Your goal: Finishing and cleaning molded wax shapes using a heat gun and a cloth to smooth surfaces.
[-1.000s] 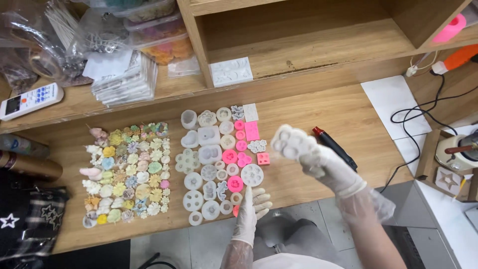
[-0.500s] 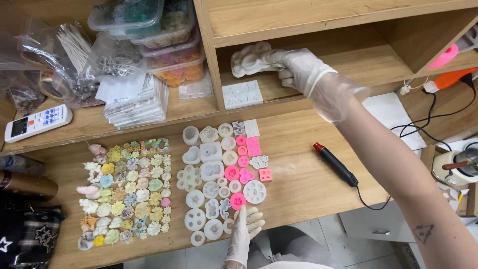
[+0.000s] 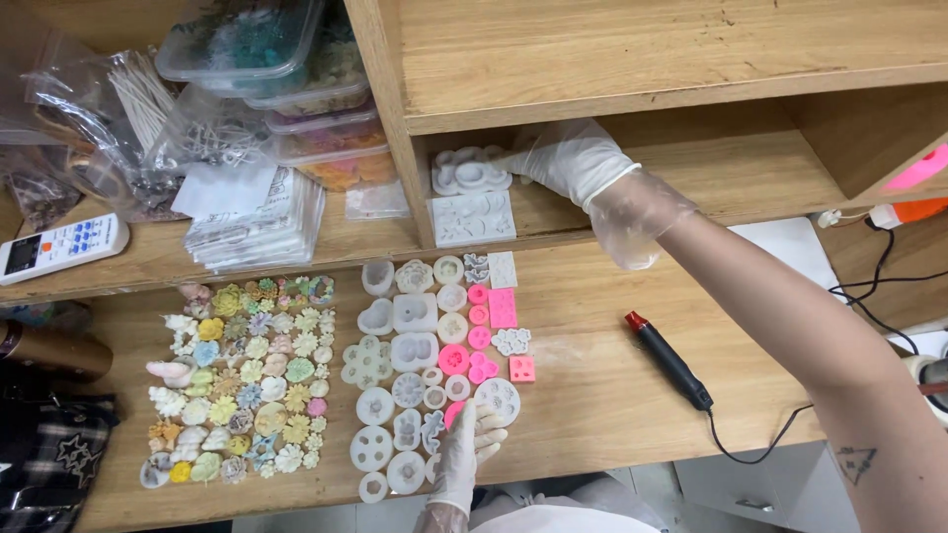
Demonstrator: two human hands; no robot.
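Note:
My gloved right hand (image 3: 573,158) reaches into the wooden shelf's lower compartment, its fingertips still gripping the right edge of a white silicone mould (image 3: 468,170). That mould lies on the shelf board, just above a flat white mould (image 3: 472,218) at the shelf's front edge. My gloved left hand (image 3: 464,449) lies flat at the table's near edge, fingers apart, on the nearest white and pink moulds (image 3: 434,365) laid out in rows. To their left is a patch of small coloured cast flowers (image 3: 242,380).
A black pen-shaped tool with a red tip (image 3: 667,360) and cord lies right of the moulds. The left shelf holds stacked clear boxes (image 3: 296,89), bagged sticks (image 3: 138,99), flat packets (image 3: 257,222) and a white remote (image 3: 59,247). A brown bottle (image 3: 49,350) lies at the table's left edge.
My right hand carried the white mould up from over the table into the shelf compartment and set it down on the board. The left hand stayed on the moulds.

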